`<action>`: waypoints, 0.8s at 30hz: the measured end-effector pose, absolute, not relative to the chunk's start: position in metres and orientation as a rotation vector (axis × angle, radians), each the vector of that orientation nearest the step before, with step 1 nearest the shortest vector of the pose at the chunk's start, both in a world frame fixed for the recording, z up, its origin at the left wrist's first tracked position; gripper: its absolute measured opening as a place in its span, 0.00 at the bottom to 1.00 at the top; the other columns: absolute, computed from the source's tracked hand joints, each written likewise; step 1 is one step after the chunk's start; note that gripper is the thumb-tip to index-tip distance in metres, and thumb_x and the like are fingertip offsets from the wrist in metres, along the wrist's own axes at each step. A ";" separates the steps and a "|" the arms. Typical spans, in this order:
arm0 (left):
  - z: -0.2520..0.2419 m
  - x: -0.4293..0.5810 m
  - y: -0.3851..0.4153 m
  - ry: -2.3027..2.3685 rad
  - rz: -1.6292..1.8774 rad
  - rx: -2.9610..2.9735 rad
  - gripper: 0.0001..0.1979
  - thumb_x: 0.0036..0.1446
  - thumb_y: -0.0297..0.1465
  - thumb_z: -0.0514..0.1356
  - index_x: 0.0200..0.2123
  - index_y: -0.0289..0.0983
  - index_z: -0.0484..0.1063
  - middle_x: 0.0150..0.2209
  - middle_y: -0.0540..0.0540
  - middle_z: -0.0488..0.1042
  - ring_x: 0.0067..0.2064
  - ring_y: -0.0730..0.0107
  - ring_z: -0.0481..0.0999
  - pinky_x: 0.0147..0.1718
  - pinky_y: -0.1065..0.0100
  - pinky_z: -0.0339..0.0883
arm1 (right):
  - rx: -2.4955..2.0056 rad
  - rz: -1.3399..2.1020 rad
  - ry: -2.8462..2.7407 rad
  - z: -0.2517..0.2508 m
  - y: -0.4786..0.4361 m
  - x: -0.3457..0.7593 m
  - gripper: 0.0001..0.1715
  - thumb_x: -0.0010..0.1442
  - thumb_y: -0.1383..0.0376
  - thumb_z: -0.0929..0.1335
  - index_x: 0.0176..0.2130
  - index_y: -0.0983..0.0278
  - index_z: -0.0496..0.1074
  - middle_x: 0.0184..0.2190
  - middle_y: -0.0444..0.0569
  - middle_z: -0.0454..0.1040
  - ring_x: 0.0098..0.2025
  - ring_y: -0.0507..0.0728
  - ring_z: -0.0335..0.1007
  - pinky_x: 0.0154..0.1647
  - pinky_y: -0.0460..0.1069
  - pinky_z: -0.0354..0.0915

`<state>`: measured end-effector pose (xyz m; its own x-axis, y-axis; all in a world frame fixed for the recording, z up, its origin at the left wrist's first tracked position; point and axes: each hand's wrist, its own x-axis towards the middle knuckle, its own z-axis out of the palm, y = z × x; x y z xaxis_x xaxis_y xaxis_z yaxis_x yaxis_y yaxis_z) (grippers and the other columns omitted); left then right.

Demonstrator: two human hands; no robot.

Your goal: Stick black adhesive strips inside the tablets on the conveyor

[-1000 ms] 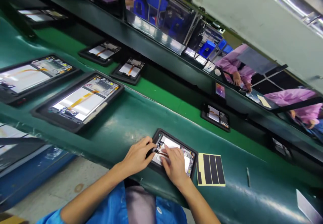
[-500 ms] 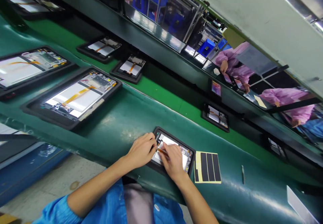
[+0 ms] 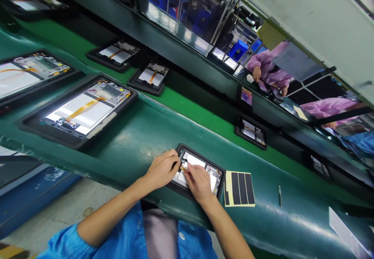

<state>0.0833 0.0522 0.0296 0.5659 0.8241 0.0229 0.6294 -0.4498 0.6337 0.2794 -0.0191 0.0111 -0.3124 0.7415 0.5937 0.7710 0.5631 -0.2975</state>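
In front of me an opened tablet (image 3: 195,161) with bright white panels and a circuit board lies in a black tray (image 3: 223,172). At the tray's left side my left hand (image 3: 163,168) has its fingers curled together; what they hold, if anything, is hidden. My right hand (image 3: 200,182) reaches over the tablet, thumb and forefinger pinched at the orange ribbon cable (image 3: 183,167). A small black piece sits by that cable, between both hands. Just right of the tray is a yellow sheet of black adhesive strips (image 3: 239,189).
Two more opened tablets in trays (image 3: 84,107) (image 3: 32,72) lie on the green bench at left. Behind runs a green conveyor (image 3: 187,115) carrying several trayed tablets. A thin tool (image 3: 279,195) and a white sheet (image 3: 346,229) lie at right. Co-workers in pink sleeves (image 3: 267,62) work across.
The orange cable's end now shows more between my hands, with the black piece beside it. My hands have shifted only slightly. The view has moved a little.
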 end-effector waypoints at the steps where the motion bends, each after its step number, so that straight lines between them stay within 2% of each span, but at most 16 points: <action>1: 0.029 0.083 0.052 1.178 0.448 2.227 0.12 0.68 0.28 0.52 0.36 0.40 0.74 0.41 0.47 0.74 0.42 0.67 0.76 0.41 0.66 0.68 | -1.217 -0.060 -2.097 0.011 -0.020 0.280 0.38 0.71 0.71 0.67 0.74 0.62 0.52 0.36 0.49 0.83 0.34 0.56 0.80 0.48 0.53 0.77; 5: 0.026 0.087 0.048 1.250 0.447 2.272 0.07 0.65 0.27 0.55 0.38 0.39 0.73 0.42 0.46 0.73 0.44 0.63 0.74 0.42 0.64 0.68 | -1.247 -0.104 -2.118 0.014 -0.022 0.280 0.38 0.71 0.72 0.66 0.74 0.62 0.52 0.36 0.48 0.83 0.34 0.54 0.79 0.53 0.55 0.77; 15: 0.031 0.107 0.044 1.337 0.414 2.464 0.03 0.60 0.28 0.60 0.34 0.37 0.74 0.38 0.41 0.72 0.43 0.55 0.71 0.38 0.59 0.65 | -1.240 -0.202 -2.118 0.016 -0.022 0.281 0.33 0.71 0.75 0.66 0.71 0.67 0.59 0.34 0.48 0.81 0.34 0.53 0.78 0.57 0.56 0.76; 21: 0.023 0.096 0.044 1.267 0.516 2.529 0.07 0.62 0.25 0.57 0.35 0.37 0.74 0.38 0.42 0.73 0.42 0.58 0.71 0.39 0.60 0.66 | -1.242 -0.154 -2.171 0.014 -0.023 0.281 0.34 0.71 0.75 0.64 0.72 0.65 0.56 0.36 0.48 0.81 0.36 0.52 0.79 0.59 0.56 0.75; 24: 0.020 0.083 0.040 1.172 0.576 2.560 0.08 0.64 0.27 0.56 0.37 0.38 0.75 0.42 0.42 0.75 0.43 0.59 0.73 0.42 0.59 0.67 | -1.226 -0.150 -2.189 0.014 -0.024 0.281 0.33 0.71 0.76 0.63 0.72 0.67 0.56 0.35 0.49 0.80 0.37 0.53 0.78 0.59 0.56 0.74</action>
